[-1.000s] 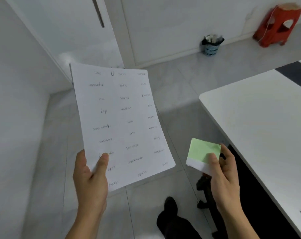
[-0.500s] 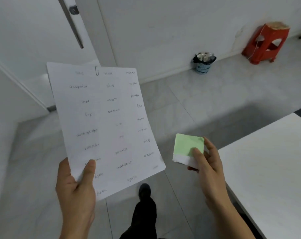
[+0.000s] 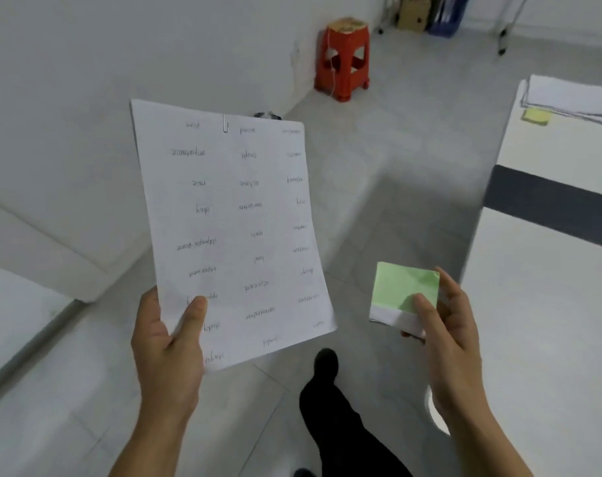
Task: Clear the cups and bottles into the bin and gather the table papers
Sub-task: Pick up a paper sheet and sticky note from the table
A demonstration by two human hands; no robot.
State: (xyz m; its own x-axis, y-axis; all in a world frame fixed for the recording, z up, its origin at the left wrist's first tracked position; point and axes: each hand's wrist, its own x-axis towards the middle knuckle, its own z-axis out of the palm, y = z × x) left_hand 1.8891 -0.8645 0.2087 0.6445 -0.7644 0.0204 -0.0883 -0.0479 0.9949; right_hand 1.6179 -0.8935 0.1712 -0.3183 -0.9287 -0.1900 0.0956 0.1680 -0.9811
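Observation:
My left hand (image 3: 170, 342) grips the lower left corner of a clipped sheaf of white handwritten papers (image 3: 237, 218), held up over the floor with the writing upside down. My right hand (image 3: 447, 332) pinches a small green and white pad of notes (image 3: 401, 290) beside it. On the white table (image 3: 547, 321) at the right, far end, lie a stack of white papers (image 3: 571, 99) and a yellow sticky pad (image 3: 535, 116). The bin (image 3: 267, 115) is almost wholly hidden behind the top edge of the held papers.
A red plastic stool (image 3: 344, 58) stands against the wall ahead. Boxes and a wheeled rack (image 3: 441, 12) sit at the far back. My dark-trousered leg and shoe (image 3: 327, 380) step over the grey tiled floor. A dark strip (image 3: 551, 208) crosses the table.
The view has swung to the right as I walk: the stool and bin have shifted left, and the table's far papers have come into sight. Both hands keep the same holds.

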